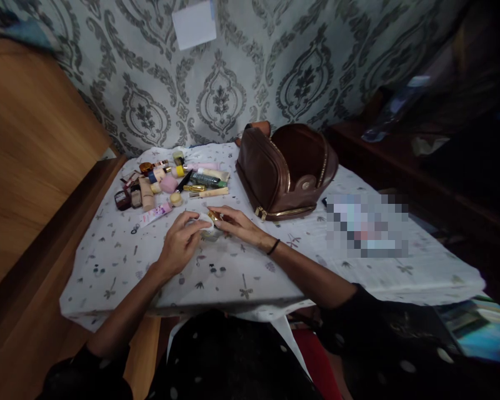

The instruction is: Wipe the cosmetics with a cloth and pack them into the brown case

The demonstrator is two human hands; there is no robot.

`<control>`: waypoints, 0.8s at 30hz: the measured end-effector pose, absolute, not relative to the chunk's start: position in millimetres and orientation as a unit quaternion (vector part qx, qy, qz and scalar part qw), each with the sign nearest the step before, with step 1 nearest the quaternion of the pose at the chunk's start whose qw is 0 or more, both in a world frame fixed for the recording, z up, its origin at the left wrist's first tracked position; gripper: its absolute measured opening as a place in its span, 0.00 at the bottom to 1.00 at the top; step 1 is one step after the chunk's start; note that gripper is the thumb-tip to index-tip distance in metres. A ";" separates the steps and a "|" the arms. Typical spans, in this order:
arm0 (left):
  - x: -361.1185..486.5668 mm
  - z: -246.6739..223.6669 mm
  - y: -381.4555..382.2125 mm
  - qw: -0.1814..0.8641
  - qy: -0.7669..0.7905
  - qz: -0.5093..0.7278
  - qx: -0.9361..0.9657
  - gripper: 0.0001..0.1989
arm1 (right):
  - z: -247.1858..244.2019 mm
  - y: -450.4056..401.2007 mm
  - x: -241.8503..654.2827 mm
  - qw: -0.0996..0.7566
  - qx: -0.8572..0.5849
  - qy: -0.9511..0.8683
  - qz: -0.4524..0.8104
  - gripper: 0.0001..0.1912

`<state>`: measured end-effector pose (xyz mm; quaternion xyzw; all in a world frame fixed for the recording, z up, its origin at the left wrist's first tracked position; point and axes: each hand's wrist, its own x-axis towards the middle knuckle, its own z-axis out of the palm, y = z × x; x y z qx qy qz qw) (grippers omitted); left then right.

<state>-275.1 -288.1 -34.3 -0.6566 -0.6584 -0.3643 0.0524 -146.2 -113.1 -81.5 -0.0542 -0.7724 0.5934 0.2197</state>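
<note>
Both hands meet above the middle of a white patterned cloth (229,278). My left hand (181,241) has its fingers closed round a white wipe or tissue (206,222). Fingers of my right hand (239,225) pinch a small gold-coloured item (213,215), which touches the white wipe. A dark band circles my right wrist. Beyond my left hand lies a group of cosmetics, among them a pink-and-white tube (156,214), a beige tube (146,193), a pink round item (169,184) and a green tube (206,179).
An open brown leather bag (260,169) stands behind my right hand. A blurred-out patch (366,225) covers something at the right. A wooden panel (37,144) rises at the left, and a clear bottle (394,108) is at the back right.
</note>
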 end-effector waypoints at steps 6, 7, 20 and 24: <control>-279.3 -34.3 -292.3 0.049 -0.668 -0.332 -0.664 0.17 | -82.8 -115.1 -147.9 0.213 -0.090 -0.745 0.626 0.30; -280.4 -34.3 -293.0 0.049 -0.670 -0.329 -0.664 0.16 | -82.7 -115.3 -148.4 0.214 -0.091 -0.743 0.628 0.30; -274.6 -34.1 -288.4 0.070 -0.658 -0.344 -0.666 0.17 | -82.6 -113.0 -145.1 0.202 -0.035 -0.723 0.659 0.30; -278.6 -34.4 -291.8 0.076 -0.654 -0.323 -0.680 0.16 | -81.7 -116.0 -146.4 0.205 -0.063 -0.712 0.668 0.32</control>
